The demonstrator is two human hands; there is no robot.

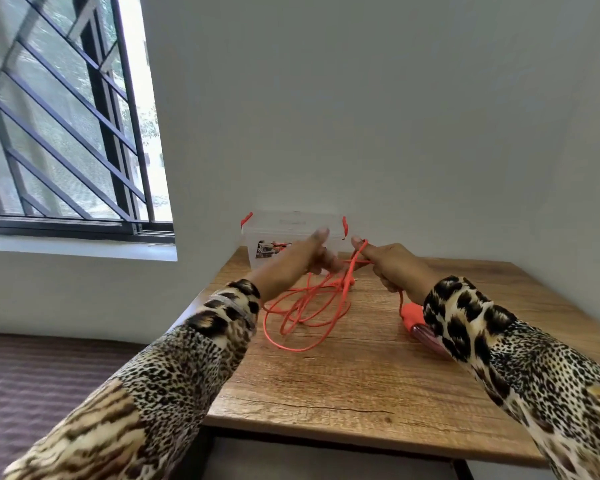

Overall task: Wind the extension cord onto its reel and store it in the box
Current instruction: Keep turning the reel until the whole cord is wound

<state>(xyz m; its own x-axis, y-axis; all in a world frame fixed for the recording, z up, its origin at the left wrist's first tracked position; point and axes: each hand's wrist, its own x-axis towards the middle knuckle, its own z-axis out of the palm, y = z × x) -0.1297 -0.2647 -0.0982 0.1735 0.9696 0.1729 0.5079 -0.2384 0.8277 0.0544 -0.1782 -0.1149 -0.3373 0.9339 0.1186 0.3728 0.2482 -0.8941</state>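
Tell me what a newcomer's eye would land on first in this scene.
The bright orange cord stands out first, lying in loose loops on the middle of the wooden table and rising into both hands. The left hand and right hand, in leopard-print sleeves, hold it up above the loops. Behind them, against the wall, sits a clear plastic box with red latches, and a barred window fills the upper left.

Cord (302, 315) lying looped on table (361, 375), before box (291, 233) standing at table's far edge against wall.
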